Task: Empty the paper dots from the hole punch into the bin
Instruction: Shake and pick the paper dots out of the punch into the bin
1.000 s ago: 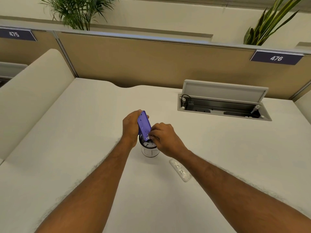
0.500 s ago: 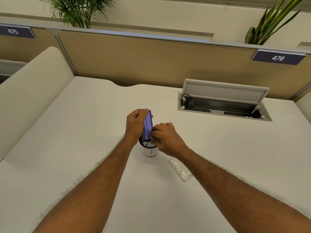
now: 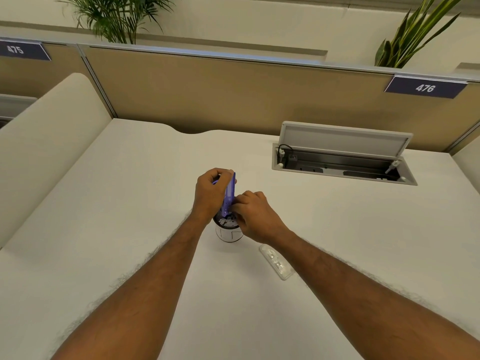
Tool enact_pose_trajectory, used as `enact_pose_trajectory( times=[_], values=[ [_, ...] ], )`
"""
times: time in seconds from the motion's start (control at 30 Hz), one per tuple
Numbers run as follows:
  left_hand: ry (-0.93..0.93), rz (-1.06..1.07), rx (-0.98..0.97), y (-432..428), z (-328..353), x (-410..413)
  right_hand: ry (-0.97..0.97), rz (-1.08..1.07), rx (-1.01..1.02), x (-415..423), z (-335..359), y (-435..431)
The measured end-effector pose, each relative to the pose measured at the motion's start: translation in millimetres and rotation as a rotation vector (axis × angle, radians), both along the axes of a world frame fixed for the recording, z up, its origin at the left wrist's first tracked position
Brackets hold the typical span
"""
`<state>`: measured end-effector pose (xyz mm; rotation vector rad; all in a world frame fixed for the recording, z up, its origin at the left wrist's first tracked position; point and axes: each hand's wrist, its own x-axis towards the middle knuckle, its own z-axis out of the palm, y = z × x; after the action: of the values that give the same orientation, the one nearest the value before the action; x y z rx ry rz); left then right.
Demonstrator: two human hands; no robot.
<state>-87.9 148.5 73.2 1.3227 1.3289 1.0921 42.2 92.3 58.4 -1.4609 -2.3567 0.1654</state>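
Observation:
A purple hole punch [image 3: 230, 196] stands on end over a small white bin [image 3: 229, 233] in the middle of the desk. My left hand [image 3: 210, 193] grips the punch from the left side. My right hand [image 3: 253, 214] is at the punch's lower end, fingers pinched against it just above the bin's mouth. White paper dots [image 3: 226, 221] lie inside the bin's dark rim. A clear plastic tray cover [image 3: 276, 261] lies flat on the desk, to the right of the bin and nearer to me.
An open cable hatch [image 3: 342, 165] with its lid raised is set into the white desk [image 3: 130, 203] at the back right. A tan partition [image 3: 233, 94] runs along the desk's far edge, with plants behind. A padded divider [image 3: 44, 141] stands at left.
The punch has turned from showing its broad face to nearly edge-on and more upright over the bin. Both hands stayed on it, shifting slightly.

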Motion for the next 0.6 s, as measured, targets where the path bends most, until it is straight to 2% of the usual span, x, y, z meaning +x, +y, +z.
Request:
enact_pose_trajectory(
  times=[0.23,0.6],
  values=[
    [0.050,-0.023,0.030,-0.8,1.7,3.1,-0.026,0.052,0.040,1.0,-0.4,-5.9],
    [0.113,-0.064,0.069,-5.6,8.5,7.1,0.002,-0.008,0.041,3.3,6.0,-6.9]
  ],
)
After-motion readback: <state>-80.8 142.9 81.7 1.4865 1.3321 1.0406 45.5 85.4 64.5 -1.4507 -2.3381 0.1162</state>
